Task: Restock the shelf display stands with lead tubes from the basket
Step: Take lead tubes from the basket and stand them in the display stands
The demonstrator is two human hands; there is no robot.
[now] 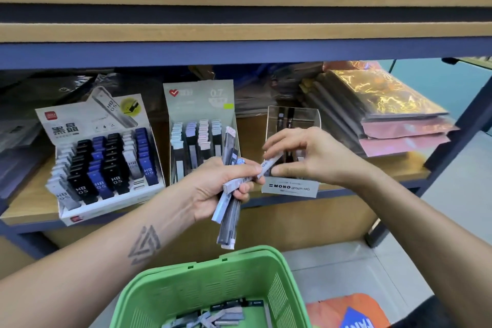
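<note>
Right hand (306, 153), thumb and fingertips pinched on one slim pale-grey lead tube (270, 166), held slantwise just in front of the clear acrylic display stand labelled MONO graph MG (292, 189). Far end of that same tube touching the fingertips of the left hand (221, 186), curled tight around a fanned bundle of long thin lead tubes in grey, pale blue and dark smoke (229, 210), some poking up above the fist, others hanging below it. Behind the left hand, a tall grey-green cardboard display stand marked 0.7 (198, 104), rows of pale and dark tubes standing in its slots. Further left on the wooden shelf (29, 202), a wide white cardboard display stand printed HB 0.5 (106, 157), packed with black, blue and grey tubes. Right of the acrylic stand, a stack of shiny pink and gold plastic-wrapped packets (386, 120). Below, nearest the camera, a green slotted plastic basket (213, 282), with more grey lead tubes loose on its bottom (213, 314).
</note>
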